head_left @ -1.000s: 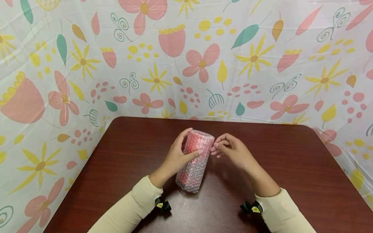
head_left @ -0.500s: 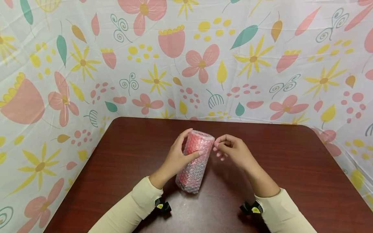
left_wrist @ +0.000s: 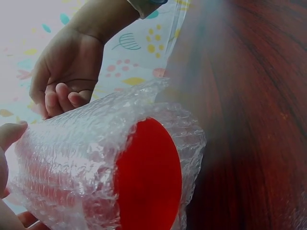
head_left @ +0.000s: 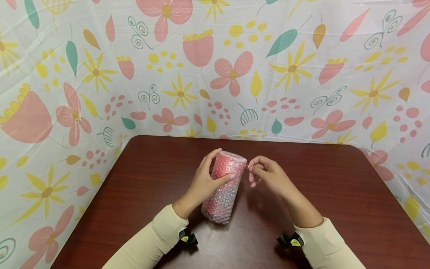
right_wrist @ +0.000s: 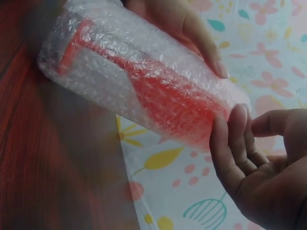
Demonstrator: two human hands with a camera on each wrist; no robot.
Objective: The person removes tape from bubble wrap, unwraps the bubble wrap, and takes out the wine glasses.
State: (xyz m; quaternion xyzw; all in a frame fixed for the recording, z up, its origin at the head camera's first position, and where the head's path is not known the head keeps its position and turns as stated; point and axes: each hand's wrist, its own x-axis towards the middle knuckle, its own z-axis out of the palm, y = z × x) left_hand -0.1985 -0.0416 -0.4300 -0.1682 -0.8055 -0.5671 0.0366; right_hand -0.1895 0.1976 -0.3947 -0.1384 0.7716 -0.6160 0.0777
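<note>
A red goblet-shaped thing (right_wrist: 172, 100), its bowl, stem and foot showing through, lies inside a roll of bubble wrap (head_left: 221, 194). The roll leans on the table, its top tilted away to the right. My left hand (head_left: 201, 183) grips the roll from the left, thumb across its front and fingers behind it. At the top right edge, my right hand (head_left: 270, 175) pinches a small bit of the wrap between thumb and index finger, the other fingers loosely curled. In the left wrist view the round red foot (left_wrist: 148, 177) faces out of the roll's open lower end.
The dark reddish-brown table (head_left: 134, 194) carries the roll. Behind and to the sides hangs a white cloth (head_left: 127, 93) with flower and leaf prints. Black wrist-camera mounts (head_left: 290, 240) sit at both sleeve cuffs.
My right hand's fingertips have drawn slightly right, away from the roll's upper edge, its lower fingers curling in a little. My left hand and the roll stay almost still.
</note>
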